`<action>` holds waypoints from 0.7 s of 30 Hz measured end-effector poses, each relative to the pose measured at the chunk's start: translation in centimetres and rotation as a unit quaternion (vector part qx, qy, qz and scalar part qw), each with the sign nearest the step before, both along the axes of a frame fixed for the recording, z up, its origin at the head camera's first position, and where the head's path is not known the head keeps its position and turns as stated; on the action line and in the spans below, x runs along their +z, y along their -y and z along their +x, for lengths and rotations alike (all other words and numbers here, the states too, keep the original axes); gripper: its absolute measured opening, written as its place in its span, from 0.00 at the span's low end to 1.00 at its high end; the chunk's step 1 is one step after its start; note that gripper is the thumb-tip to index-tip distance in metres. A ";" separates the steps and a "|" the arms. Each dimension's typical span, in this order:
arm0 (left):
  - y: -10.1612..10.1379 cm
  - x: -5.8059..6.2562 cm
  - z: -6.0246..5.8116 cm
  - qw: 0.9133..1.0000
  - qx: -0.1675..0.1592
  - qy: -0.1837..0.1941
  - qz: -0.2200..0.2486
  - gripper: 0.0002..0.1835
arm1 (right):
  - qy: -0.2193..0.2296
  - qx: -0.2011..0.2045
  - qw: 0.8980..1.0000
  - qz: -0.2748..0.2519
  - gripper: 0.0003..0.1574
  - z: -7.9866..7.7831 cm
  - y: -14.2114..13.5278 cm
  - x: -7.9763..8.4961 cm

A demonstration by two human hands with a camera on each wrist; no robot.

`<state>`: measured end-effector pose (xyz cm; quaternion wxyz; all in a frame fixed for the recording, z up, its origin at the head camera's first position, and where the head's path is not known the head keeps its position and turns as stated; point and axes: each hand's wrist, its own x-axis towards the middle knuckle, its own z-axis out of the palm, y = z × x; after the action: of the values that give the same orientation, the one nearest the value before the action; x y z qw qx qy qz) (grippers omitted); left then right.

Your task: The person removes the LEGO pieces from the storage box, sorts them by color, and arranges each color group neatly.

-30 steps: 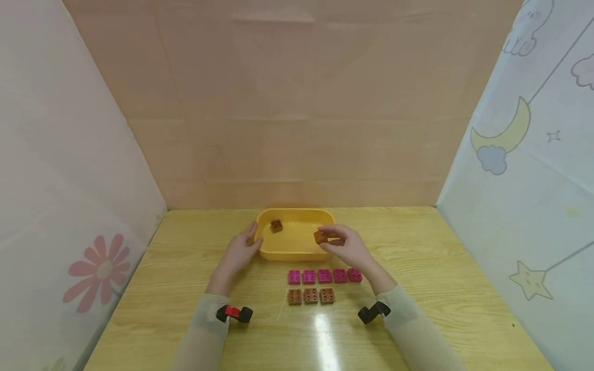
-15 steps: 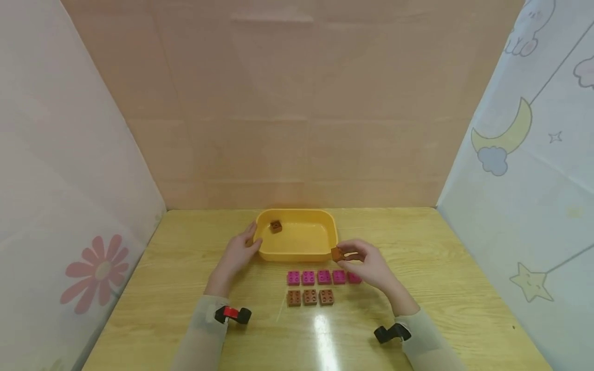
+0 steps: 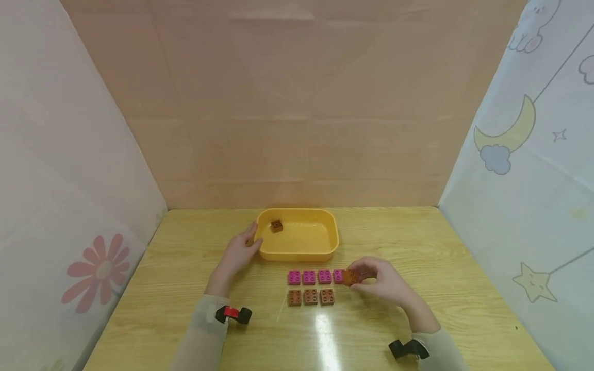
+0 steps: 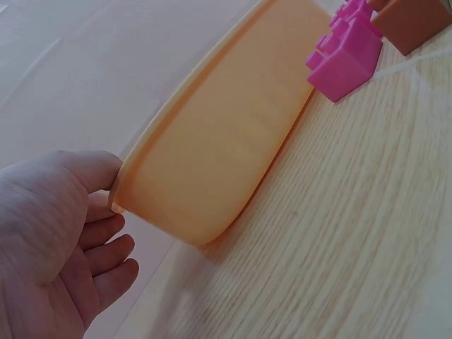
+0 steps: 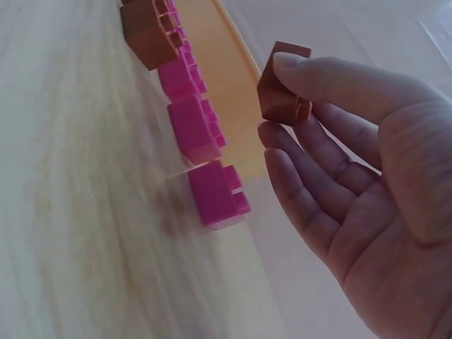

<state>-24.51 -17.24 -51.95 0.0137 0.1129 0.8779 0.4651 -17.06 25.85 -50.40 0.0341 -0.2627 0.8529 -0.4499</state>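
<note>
My right hand pinches a brown toy brick between thumb and fingers, above the table. In the head view that brick overlaps the right end of a row of pink bricks and hides the last one. My left hand holds the left end of a yellow plastic tray, its thumb and a finger at the rim in the left wrist view. Another brown brick lies inside the tray, near its far left corner. Three brown bricks stand in a row, studs up, nearer than the pink ones.
The wood-grain table carries everything. A beige cloth closes off the back, and printed white cloths hang at the left and right sides.
My right hand has carried the brown brick out of the tray, over its right rim, to beside the pink row's right end. The left hand stays at the tray.
</note>
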 end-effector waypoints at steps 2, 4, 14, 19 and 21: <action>0.1 -0.1 0.0 1.000 0.000 0.001 0.005 0.35 | 0.005 0.014 1.000 -0.001 0.23 0.1 -0.1 -0.2; 0.1 -0.1 -0.1 1.000 0.000 0.002 0.010 0.35 | 0.010 0.024 1.000 -0.001 0.23 0.2 -0.2 -0.3; 0.1 -0.1 0.0 1.000 -0.003 0.004 0.005 0.35 | 0.000 0.049 0.999 0.014 0.26 1.0 -0.2 -0.7; 0.1 -0.1 -0.1 1.000 -0.003 0.004 0.004 0.35 | 0.004 0.039 0.999 0.029 0.28 1.3 -0.1 -0.8; 0.1 0.0 -0.1 1.000 -0.003 0.003 0.005 0.35 | 0.005 0.036 0.999 0.030 0.28 1.4 0.1 -0.9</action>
<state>-24.62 -17.35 -51.94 0.0173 0.1139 0.8754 0.4695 -15.66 25.78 -51.28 0.0624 -0.2897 0.8561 -0.4235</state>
